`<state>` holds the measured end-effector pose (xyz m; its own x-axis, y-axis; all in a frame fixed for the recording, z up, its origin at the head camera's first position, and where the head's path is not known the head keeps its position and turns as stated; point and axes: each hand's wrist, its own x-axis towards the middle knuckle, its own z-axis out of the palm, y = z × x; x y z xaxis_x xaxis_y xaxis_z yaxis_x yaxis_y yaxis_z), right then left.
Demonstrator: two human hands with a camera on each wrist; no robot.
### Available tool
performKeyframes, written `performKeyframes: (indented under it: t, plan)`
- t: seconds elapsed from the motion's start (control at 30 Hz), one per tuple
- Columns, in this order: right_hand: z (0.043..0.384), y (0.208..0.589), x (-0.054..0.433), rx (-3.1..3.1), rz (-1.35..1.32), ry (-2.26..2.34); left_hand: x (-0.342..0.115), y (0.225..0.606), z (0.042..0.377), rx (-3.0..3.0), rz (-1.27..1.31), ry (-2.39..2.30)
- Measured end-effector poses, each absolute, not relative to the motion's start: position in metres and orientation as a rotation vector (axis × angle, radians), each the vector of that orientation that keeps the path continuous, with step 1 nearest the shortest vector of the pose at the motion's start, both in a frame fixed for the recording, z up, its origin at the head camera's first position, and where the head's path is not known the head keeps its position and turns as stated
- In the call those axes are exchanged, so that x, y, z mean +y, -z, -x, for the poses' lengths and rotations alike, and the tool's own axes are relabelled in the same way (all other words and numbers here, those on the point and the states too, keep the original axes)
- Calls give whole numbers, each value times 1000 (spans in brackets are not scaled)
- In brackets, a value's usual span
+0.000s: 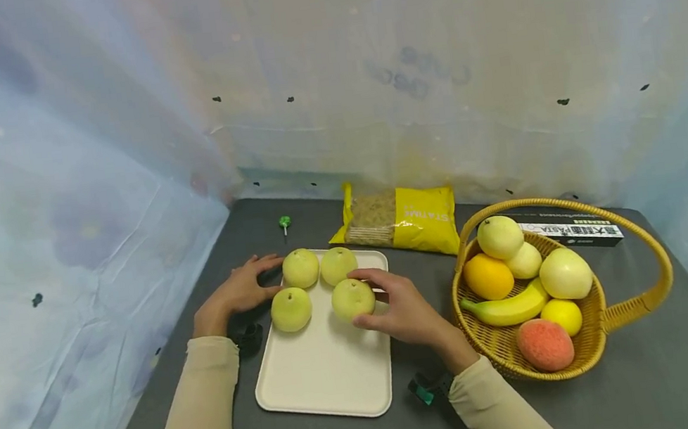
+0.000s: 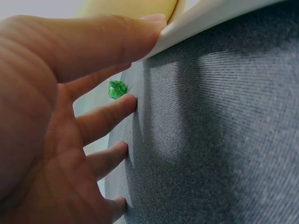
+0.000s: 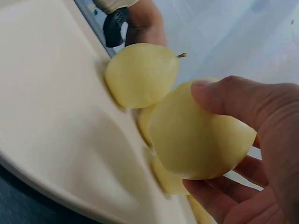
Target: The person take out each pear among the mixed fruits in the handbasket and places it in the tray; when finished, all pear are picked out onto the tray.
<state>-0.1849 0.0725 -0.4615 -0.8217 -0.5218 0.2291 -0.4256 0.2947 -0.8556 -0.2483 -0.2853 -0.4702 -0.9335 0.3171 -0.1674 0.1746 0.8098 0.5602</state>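
Observation:
My right hand [image 1: 404,307] grips a round yellow-green pear [image 3: 196,135] between thumb and fingers, over the white tray [image 1: 324,379]. Three more pears sit at the tray's far left part: one at the back corner [image 1: 301,269], one at the back middle [image 1: 338,265] and one nearer me [image 1: 291,310]. At the tray's left edge is my left hand [image 1: 239,291], its fingers spread and relaxed. In the left wrist view the thumb lies along the tray rim, and the other fingertips reach down to the dark tabletop; this hand holds nothing.
To the right stands a wicker basket [image 1: 467,321] with a tall handle, holding pears, an orange, a banana, a lemon and a peach. Behind it lies a black pasta box [image 1: 575,229]. A yellow pasta bag [image 1: 424,219] and a green lollipop [image 1: 284,222] lie at the back.

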Motion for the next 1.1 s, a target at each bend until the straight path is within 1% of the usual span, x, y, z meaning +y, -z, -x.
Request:
performKeyframes:
  t: [0.37,0.63,0.9,1.1]
  plan:
    - [189,484,51,2402,876,1608,-287,471,246,2747,-384,-824]
    - [187,491,38,2366,871,1656,-287,471,246,2752,-416,-837]
    - [185,491,30,2404,899,1608,-288,472,244,2770,-429,-822]
    - [178,481,40,2555,942,1475,-288,473,247,2764,-429,-826]
